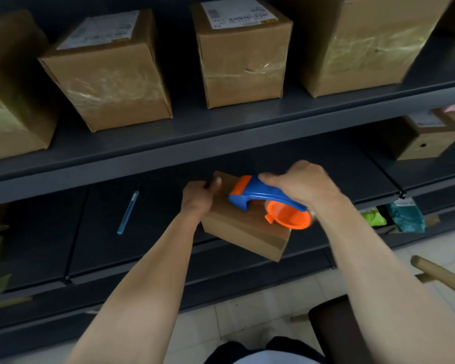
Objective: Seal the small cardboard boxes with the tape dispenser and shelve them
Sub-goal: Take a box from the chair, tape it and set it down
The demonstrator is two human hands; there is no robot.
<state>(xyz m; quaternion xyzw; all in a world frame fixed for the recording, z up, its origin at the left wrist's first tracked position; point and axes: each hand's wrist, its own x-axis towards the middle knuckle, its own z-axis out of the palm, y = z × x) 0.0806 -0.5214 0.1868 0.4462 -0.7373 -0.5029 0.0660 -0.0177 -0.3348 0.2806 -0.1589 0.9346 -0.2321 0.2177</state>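
On the lower shelf [247,158], at centre: small cardboard box [243,232], my left hand [199,197] gripping its ten-o'clock corner to steady it. At two o'clock, my right hand [301,186] wraps the tape dispenser [268,203], pressed down for sealing.

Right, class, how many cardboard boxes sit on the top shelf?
4 boxes: left box cut by the edge, two labelled boxes mid-shelf, big box right. A fifth may peek in far right.
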